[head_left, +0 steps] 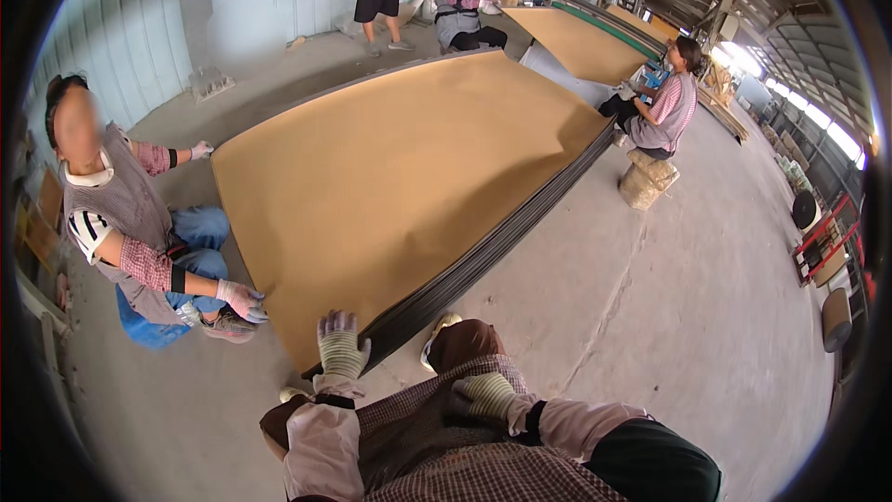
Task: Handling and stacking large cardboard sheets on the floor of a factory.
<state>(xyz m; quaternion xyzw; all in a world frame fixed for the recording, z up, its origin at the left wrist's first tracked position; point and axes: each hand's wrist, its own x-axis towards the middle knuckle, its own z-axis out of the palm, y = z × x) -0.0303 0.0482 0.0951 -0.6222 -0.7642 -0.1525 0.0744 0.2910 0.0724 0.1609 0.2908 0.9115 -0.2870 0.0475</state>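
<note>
A large tan sheet lies on top of a thick stack of dark-edged sheets on the floor in front of me. My left hand, in a striped knit glove, rests on the sheet's near corner, its fingers stretched out and pointing away from me. In a similar glove, my right hand lies against my checked apron at my lap, apart from the stack. Its fingers are mostly hidden beneath it, so their grip does not show.
At left, a gloved co-worker sits with both hands at the sheet's edge. Another sits right on a wrapped bundle. Two people are beyond the stack, one standing. A second tan sheet lies farther back. A red rack stands far right.
</note>
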